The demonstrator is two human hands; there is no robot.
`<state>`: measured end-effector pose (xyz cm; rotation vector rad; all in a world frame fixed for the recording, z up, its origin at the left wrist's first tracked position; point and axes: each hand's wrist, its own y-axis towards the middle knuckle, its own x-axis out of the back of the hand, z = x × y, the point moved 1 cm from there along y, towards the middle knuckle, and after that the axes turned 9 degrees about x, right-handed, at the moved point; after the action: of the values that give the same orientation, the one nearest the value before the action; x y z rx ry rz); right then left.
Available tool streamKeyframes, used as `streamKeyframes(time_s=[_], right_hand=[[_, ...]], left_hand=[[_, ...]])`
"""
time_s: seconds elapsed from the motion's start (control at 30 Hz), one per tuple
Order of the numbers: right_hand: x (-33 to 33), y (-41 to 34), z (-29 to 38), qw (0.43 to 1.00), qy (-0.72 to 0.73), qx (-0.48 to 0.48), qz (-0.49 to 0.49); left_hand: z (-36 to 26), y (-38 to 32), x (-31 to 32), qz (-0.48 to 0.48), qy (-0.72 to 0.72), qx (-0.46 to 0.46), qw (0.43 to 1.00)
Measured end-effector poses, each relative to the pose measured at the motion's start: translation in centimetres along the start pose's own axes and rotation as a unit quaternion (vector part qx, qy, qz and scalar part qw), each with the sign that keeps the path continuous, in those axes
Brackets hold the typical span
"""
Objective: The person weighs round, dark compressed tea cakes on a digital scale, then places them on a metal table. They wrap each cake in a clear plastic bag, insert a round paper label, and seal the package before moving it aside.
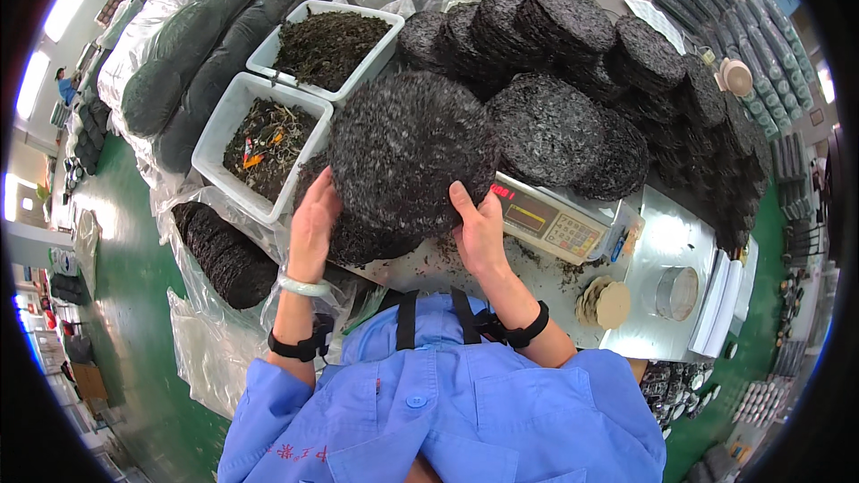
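My right hand [480, 228] grips the near right edge of a stack of round, dark dried seaweed cakes [413, 147], with the thumb on top. At the stack's left rim is my left hand [314, 225], blurred, with its fingers held straight; whether it grips the rim I cannot tell. More dark seaweed cakes [376, 245] show beneath the raised stack. To the right, another stack of seaweed cakes [550, 127] sits on a digital scale [550, 218] with a lit red display and a keypad. The scale's pan is mostly hidden.
Left of the hands stand a white bin of scraps [208, 154] and a white bin of loose seaweed [396, 30]. A seaweed roll [225, 255] lies on plastic sheeting. Tall seaweed stacks [570, 17] line the back. Scalloped discs [604, 302] and a metal ring [676, 293] lie at right.
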<state>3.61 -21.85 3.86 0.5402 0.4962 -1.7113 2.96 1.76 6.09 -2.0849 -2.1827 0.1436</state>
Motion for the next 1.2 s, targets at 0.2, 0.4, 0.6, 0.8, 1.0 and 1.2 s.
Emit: streamKeyframes(time_s=[0.2, 0.4, 0.6, 0.8, 1.0, 1.2], right_hand=[[0.6, -0.3, 1.0, 0.986, -0.133, -0.080, 0.055], [7.5, 10.8, 9.2, 0.877, -0.412, 0.243, -0.043], [14.3, 18.5, 8.1, 0.713, -0.641, 0.281, 0.051], [12.1, 18.7, 6.8, 0.575, -0.781, 0.235, 0.066], [11.3, 21.5, 6.0, 0.511, -0.842, 0.128, 0.115], [12.7, 23.6, 7.5, 0.610, -0.773, 0.017, 0.173]], left_hand=[[-1.4, 0.4, -2.9, -0.048, -0.118, 0.005, 0.992], [-3.6, -0.9, 3.5, -0.227, 0.004, -0.124, 0.966], [-2.0, -0.9, 2.6, 0.017, 0.472, -0.117, 0.874], [-3.2, -1.5, 0.4, 0.029, 0.511, -0.071, 0.856], [-6.1, 1.7, -8.6, 0.108, 0.381, -0.161, 0.904], [-1.0, 3.7, -19.8, 0.248, 0.436, -0.269, 0.822]])
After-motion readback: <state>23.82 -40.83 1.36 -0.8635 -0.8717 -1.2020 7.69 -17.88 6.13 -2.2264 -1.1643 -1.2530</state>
